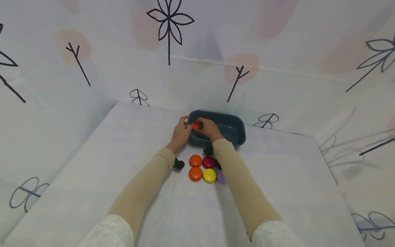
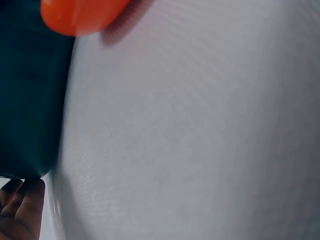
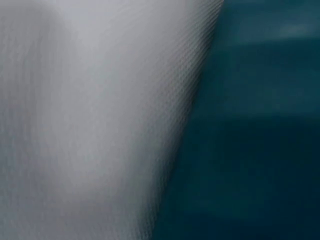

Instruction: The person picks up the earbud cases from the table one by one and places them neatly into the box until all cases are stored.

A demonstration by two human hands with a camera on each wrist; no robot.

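Note:
A dark teal rectangular tub (image 1: 237,132) stands at the back of the white-covered table. My left hand (image 1: 179,134) holds its left end, thumb at the rim; in the left wrist view the fingertips (image 2: 34,192) touch the tub's end wall (image 2: 30,100). My right hand (image 1: 209,128) reaches over the tub's left part and pinches a glossy orange round piece (image 1: 195,126) between thumb and fingers. The right wrist view has only the tub's side (image 3: 250,150) and white cloth, with the fingers out of frame.
In front of the tub lie two orange round pieces (image 1: 195,174), a dark red one (image 1: 208,162), a yellow one (image 1: 209,175) and a purple one (image 1: 221,177) partly behind the right sleeve. Black pieces (image 1: 178,164) lie by both forearms. A patterned cloth wall (image 1: 197,79) rises behind the table.

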